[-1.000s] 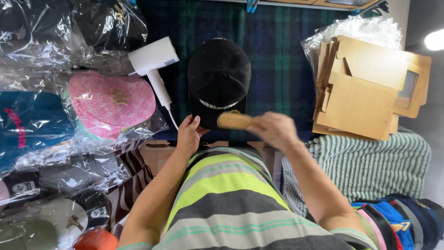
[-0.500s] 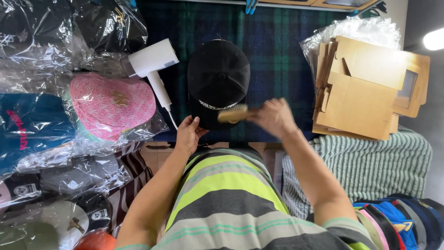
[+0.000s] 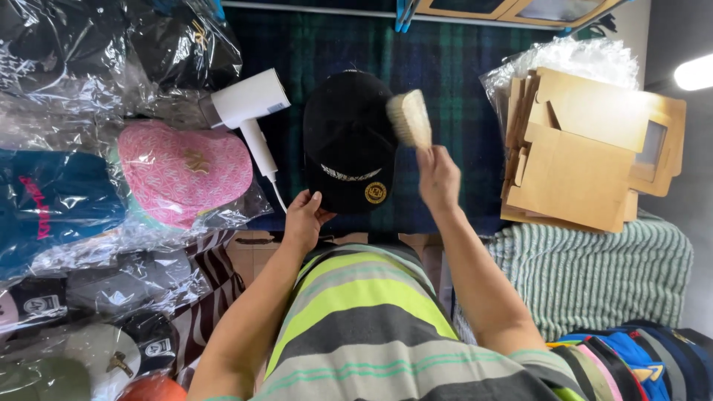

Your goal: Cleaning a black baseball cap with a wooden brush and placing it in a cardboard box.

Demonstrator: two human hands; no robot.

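Nearest of all, the person's striped shirt (image 3: 356, 319) in green, grey and yellow fills the lower middle of the view, with both bare forearms reaching out from it. To the lower left lie several caps in clear plastic bags (image 3: 96, 297), and at the lower right a stack of colourful caps (image 3: 631, 360) sits beside a pale green ribbed cloth (image 3: 594, 275).

Further out, the left hand (image 3: 303, 219) rests at the near edge of a black cap (image 3: 349, 141), its fingers loosely curled and the fingertips touching the brim by a round gold sticker (image 3: 376, 193). The right hand (image 3: 438, 178) is closed around the handle of a pale-bristled brush (image 3: 410, 117), whose bristles sit against the right side of the cap's crown. The cap lies flat on a dark blue and green plaid cloth (image 3: 460, 74), crown away from the person.

Just left of the cap, a white hair dryer (image 3: 249, 104) lies on the same cloth, its handle pointing toward the person. Beside it is a pink patterned cap (image 3: 182, 174) in a plastic bag, and next to that a teal one (image 3: 44, 197). To the right, well apart from the brush, stands a pile of flat brown cardboard boxes (image 3: 587, 148) with window cut-outs, backed by crumpled clear plastic (image 3: 572, 56).
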